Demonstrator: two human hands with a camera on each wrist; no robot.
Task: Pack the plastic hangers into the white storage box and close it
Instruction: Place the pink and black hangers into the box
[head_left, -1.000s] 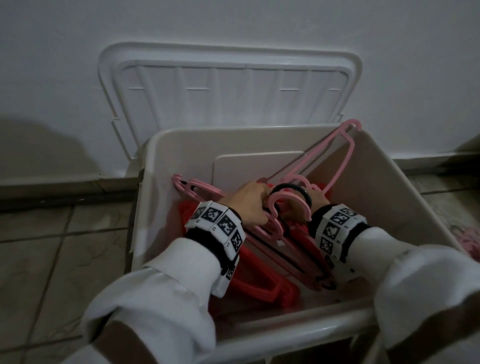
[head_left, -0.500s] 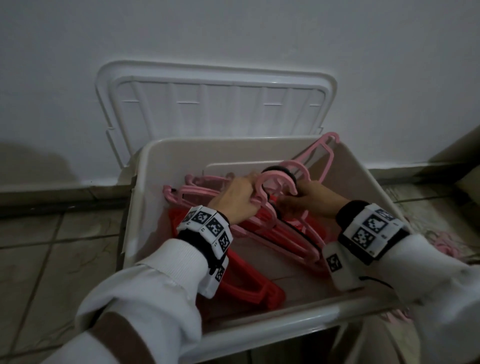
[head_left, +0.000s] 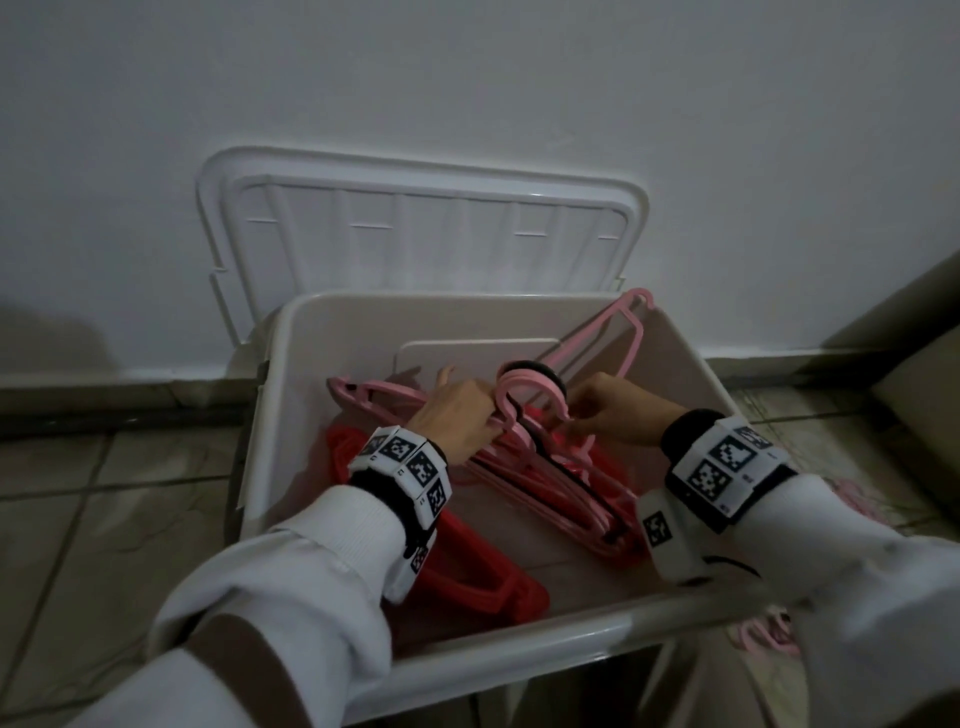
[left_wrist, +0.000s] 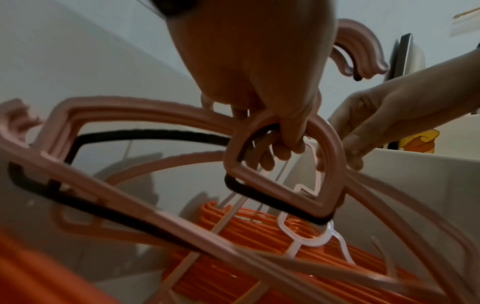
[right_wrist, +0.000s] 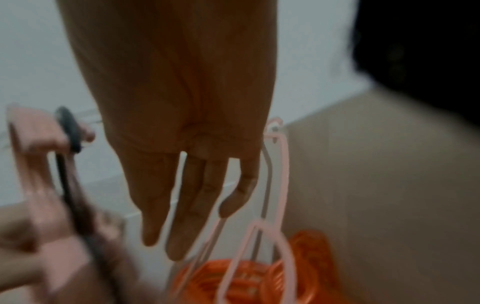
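Note:
The white storage box (head_left: 519, 670) stands open on the floor, and its lid (head_left: 415, 234) leans on the wall behind it. My left hand (head_left: 488, 421) grips a bundle of pink hangers (head_left: 550, 493), with one black hanger among them, at the neck under the hooks (left_wrist: 285, 144). The bundle slants down inside the box. My right hand (head_left: 582, 421) has straight fingers (right_wrist: 187, 226) whose tips touch the bundle's right shoulder (left_wrist: 350, 152). Red hangers (head_left: 467, 582) lie on the box floor. One pink hanger (head_left: 631, 332) leans in the back right corner.
A white hanger (left_wrist: 306, 240) lies on the red ones. More pink hangers (head_left: 769, 634) lie on the tiled floor to the right of the box. A white wall stands close behind the box, and a dark step or ledge (head_left: 893, 322) rises at the far right.
My right hand has drawn back to the right from behind the hooks, and its fingers have straightened. The left hand keeps its hold on the bundle inside the box.

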